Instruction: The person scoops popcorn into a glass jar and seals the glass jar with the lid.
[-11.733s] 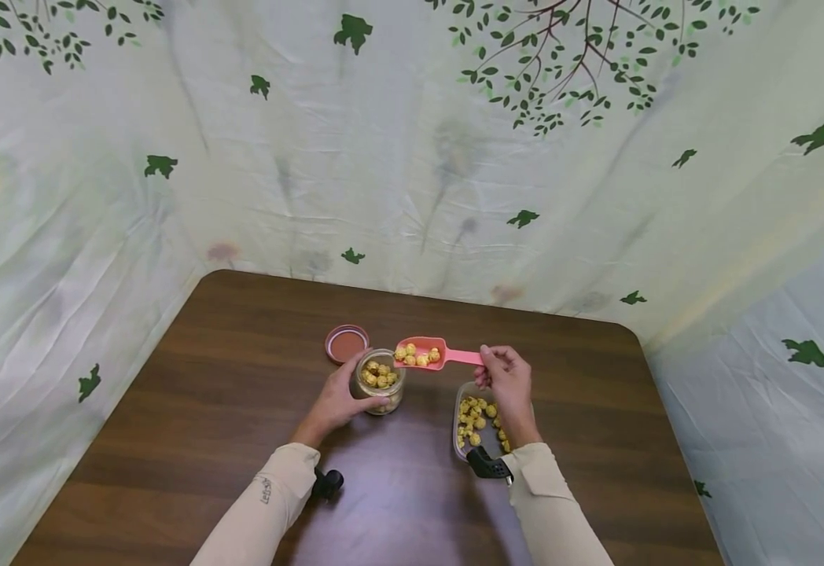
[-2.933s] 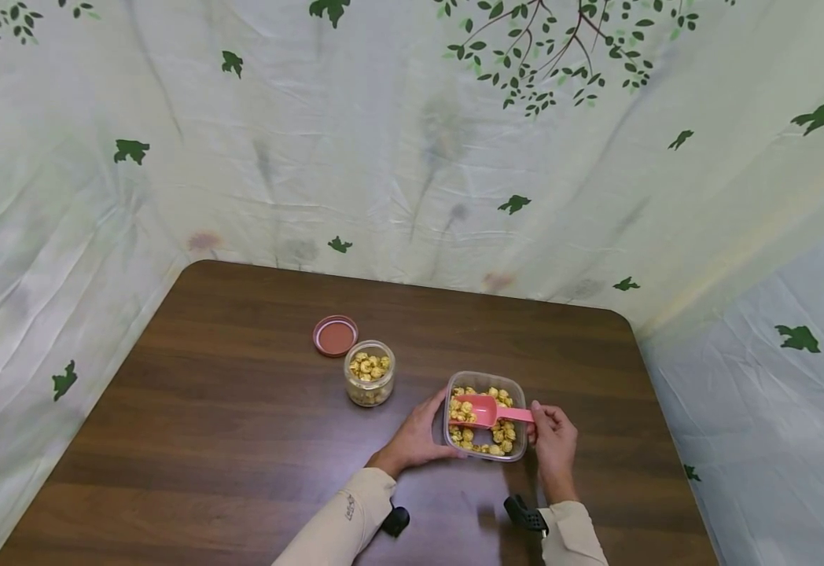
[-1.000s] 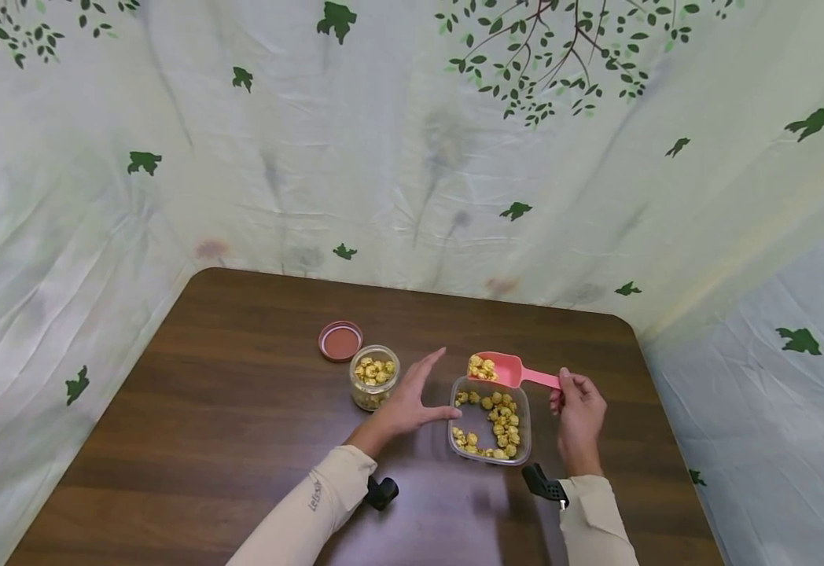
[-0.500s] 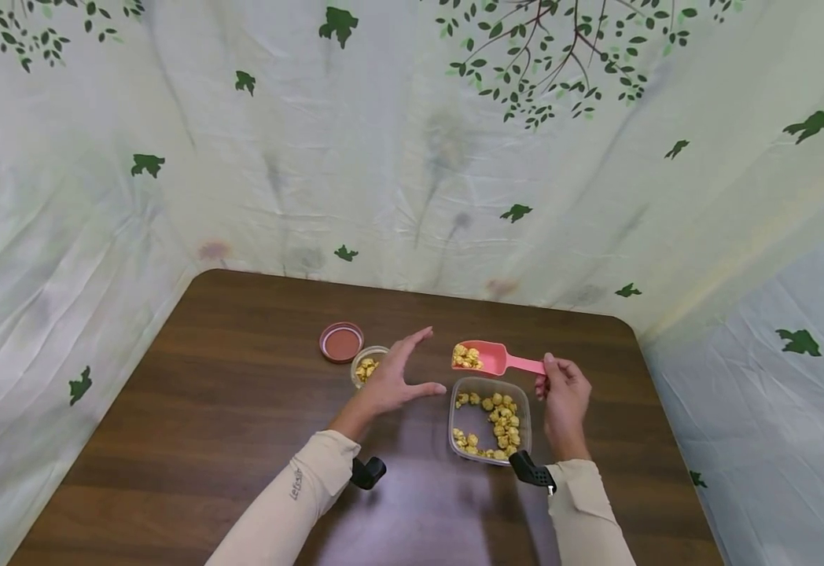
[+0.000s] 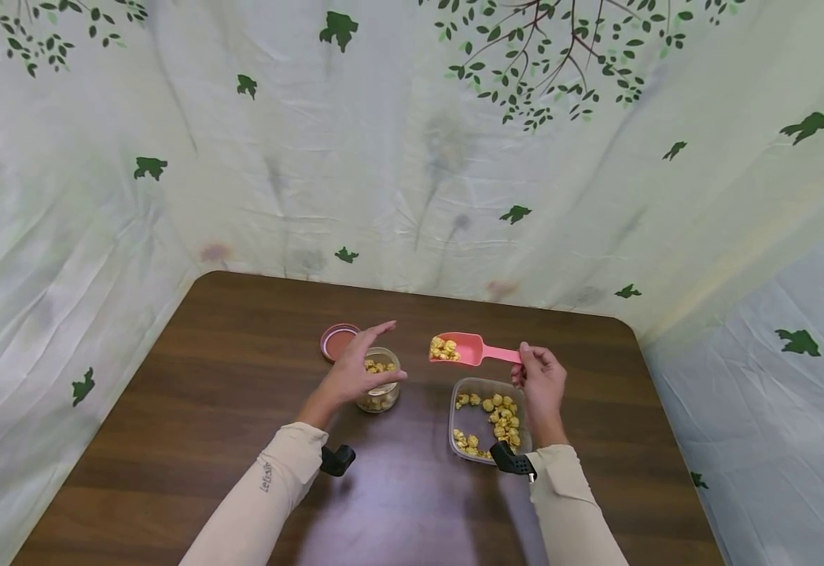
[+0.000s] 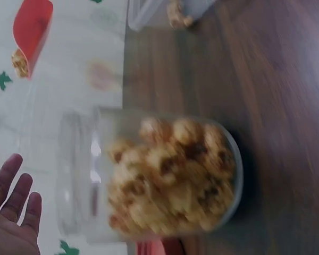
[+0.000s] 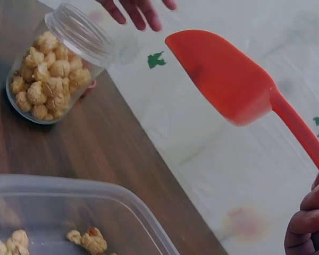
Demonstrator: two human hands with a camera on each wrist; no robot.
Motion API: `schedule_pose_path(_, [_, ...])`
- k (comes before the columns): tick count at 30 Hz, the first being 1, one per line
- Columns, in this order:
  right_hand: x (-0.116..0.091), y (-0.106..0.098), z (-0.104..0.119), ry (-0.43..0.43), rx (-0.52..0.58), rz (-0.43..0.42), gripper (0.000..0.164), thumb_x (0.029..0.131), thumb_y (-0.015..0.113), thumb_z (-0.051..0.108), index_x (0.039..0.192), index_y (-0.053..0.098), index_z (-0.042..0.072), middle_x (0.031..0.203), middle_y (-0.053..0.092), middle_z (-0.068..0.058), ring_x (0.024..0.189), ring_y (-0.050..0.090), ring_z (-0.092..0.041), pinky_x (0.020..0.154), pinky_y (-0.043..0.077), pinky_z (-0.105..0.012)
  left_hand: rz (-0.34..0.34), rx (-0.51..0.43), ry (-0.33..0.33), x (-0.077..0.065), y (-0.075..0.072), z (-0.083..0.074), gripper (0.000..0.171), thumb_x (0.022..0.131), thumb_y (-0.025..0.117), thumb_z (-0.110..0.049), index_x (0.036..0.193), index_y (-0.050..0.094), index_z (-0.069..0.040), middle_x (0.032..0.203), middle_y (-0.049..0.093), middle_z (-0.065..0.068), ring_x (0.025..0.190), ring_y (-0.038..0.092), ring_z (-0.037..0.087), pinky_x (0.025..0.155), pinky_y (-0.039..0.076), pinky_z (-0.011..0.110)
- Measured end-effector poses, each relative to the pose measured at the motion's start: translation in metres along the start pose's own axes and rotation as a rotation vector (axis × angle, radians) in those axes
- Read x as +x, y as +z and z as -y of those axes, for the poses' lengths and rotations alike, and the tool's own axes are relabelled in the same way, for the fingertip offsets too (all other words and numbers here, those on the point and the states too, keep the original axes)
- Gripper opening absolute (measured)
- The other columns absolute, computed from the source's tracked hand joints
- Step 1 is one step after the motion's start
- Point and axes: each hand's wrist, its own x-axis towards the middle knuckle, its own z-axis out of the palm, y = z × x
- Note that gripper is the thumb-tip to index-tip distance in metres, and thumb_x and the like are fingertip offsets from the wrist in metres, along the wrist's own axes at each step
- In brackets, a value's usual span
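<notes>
My right hand [image 5: 542, 387] pinches the handle end of a pink-red scoop [image 5: 470, 349], held level in the air with several pieces of popcorn [image 5: 444, 349] at its tip. My left hand [image 5: 351, 377] is spread, thumb and fingers straight, over the near side of a clear glass jar [image 5: 382, 399]. In the left wrist view the fingers [image 6: 22, 194] show apart from the jar [image 6: 165, 180], which is well filled with caramel-coloured popcorn. A clear plastic container [image 5: 453, 417] with loose popcorn stands below the right hand; the right wrist view shows its rim [image 7: 122, 191].
Behind the left hand lies a red jar lid [image 5: 334, 339], partly hidden by the fingers. Everything stands on a dark brown wooden table [image 5: 242, 393]. A pale cloth [image 5: 412, 157] with printed leaves hangs behind and beside it.
Over the last second my left hand has moved left from the container to the jar. The right hand has carried the loaded scoop left, from above the container toward the jar.
</notes>
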Motion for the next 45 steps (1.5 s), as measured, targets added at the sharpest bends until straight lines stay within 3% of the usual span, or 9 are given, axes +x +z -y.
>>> schedule_pose_path(15, [-0.004, 0.024, -0.012, -0.003, 0.004, 0.088, 0.025, 0.098, 0.058, 0.023, 0.091, 0.057, -0.001, 0.061, 0.057, 0.0, 0.05, 0.051, -0.008, 0.048, 0.045, -0.019, 0.001, -0.004, -0.029, -0.021, -0.009, 0.037, 0.085, 0.07, 0.086, -0.021, 0.142, 0.044, -0.005, 0.141, 0.046, 0.022, 0.129, 0.044, 0.041, 0.106, 0.035, 0.053])
schedule_pose_path(22, [-0.008, 0.033, -0.011, 0.024, -0.029, 0.123, 0.026, 0.097, 0.059, 0.024, 0.094, 0.057, -0.002, 0.066, 0.058, -0.006, 0.054, 0.052, -0.011, 0.051, 0.047, -0.019, 0.023, -0.015, -0.118, -0.029, -0.003, 0.047, 0.1, 0.064, 0.091, -0.022, 0.147, 0.038, -0.005, 0.145, 0.043, 0.02, 0.131, 0.042, 0.037, 0.108, 0.031, 0.053])
schedule_pose_path(27, [-0.012, 0.041, -0.011, 0.035, -0.053, 0.156, 0.026, 0.097, 0.059, 0.023, 0.095, 0.056, -0.003, 0.066, 0.058, -0.007, 0.054, 0.052, -0.01, 0.052, 0.048, -0.02, 0.019, 0.011, -0.15, -0.033, 0.002, 0.055, 0.101, 0.064, 0.091, -0.023, 0.146, 0.037, -0.002, 0.145, 0.043, 0.019, 0.133, 0.04, 0.034, 0.109, 0.031, 0.051])
schedule_pose_path(39, [-0.017, 0.053, -0.017, 0.028, -0.066, 0.167, 0.022, 0.095, 0.061, 0.019, 0.093, 0.057, -0.003, 0.062, 0.058, -0.004, 0.052, 0.054, -0.012, 0.048, 0.048, -0.021, 0.003, -0.033, -0.226, -0.039, 0.008, 0.057, 0.091, 0.069, 0.088, -0.023, 0.145, 0.04, -0.008, 0.14, 0.049, 0.017, 0.127, 0.045, 0.034, 0.106, 0.033, 0.053])
schedule_pose_path(45, [-0.02, 0.058, -0.015, -0.022, -0.075, 0.18, 0.027, 0.094, 0.062, 0.018, 0.095, 0.056, -0.008, 0.061, 0.058, -0.005, 0.05, 0.052, -0.01, 0.047, 0.049, -0.022, -0.007, -0.052, -0.223, -0.038, 0.006, 0.058, 0.091, 0.07, 0.088, -0.022, 0.146, 0.04, -0.008, 0.141, 0.048, 0.017, 0.128, 0.044, 0.034, 0.108, 0.031, 0.053])
